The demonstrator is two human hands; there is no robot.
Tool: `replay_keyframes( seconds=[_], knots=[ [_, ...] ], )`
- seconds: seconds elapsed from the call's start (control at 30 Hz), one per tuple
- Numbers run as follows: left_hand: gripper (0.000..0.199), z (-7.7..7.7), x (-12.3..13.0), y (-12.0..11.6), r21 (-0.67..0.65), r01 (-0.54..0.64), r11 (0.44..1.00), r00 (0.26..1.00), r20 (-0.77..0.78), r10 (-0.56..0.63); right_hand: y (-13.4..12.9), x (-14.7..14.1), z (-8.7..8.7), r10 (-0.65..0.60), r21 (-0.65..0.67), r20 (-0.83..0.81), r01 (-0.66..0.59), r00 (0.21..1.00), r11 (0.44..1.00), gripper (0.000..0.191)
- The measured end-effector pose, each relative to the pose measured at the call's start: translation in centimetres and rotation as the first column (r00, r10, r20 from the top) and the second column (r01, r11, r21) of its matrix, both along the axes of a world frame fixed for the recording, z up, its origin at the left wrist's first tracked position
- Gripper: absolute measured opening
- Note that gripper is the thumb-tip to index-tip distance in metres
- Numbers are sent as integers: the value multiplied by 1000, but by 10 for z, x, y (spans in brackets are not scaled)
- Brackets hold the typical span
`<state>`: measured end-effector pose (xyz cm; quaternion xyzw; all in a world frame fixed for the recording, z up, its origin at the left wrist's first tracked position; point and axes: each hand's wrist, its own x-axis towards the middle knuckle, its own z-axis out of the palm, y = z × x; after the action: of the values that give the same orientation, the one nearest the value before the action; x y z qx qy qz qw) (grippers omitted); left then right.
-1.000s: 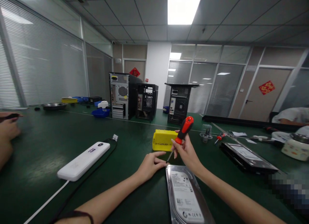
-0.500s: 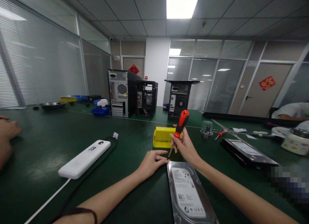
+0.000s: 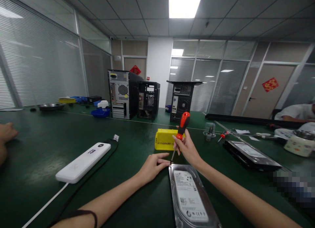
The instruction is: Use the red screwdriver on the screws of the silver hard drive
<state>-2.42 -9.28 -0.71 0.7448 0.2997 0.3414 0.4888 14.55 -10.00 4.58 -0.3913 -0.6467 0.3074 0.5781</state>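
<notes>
A hard drive point(image 3: 190, 195) lies label up on the green table in front of me, its far left corner near the screwdriver tip. My right hand point(image 3: 186, 146) grips a red and black screwdriver point(image 3: 184, 124), handle up and tilted, with the shaft pointing down to that corner. Beside the tip is my left hand point(image 3: 155, 165), one finger stretched out and the thumb and another finger close together. Whatever is between them is too small to make out. A yellow box point(image 3: 163, 139) stands just behind both hands.
A white power bank point(image 3: 83, 162) with cables lies left. Right are another drive point(image 3: 252, 154), a small screwdriver point(image 3: 223, 136) and a clear container point(image 3: 209, 131). Computer cases point(image 3: 125, 95) stand at the back. Another person's hand point(image 3: 7, 133) is at the left edge.
The view has shifted slightly. Both hands and the screwdriver stay at the drive's corner. The other person's hand at the left has drawn back a little.
</notes>
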Motion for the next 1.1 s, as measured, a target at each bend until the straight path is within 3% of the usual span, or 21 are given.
replay_keyframes(
  seconds=[0.37,1.1],
  knots=[
    [61,5,2,-4,39,-8,999,1000,-17,9,0,-6,5,83,-7,-37,-83,996,997,52],
    [61,6,-1,-3,4,71,997,997,-17,-71,2,-1,2,107,-5,-35,-108,994,994,49]
  ],
)
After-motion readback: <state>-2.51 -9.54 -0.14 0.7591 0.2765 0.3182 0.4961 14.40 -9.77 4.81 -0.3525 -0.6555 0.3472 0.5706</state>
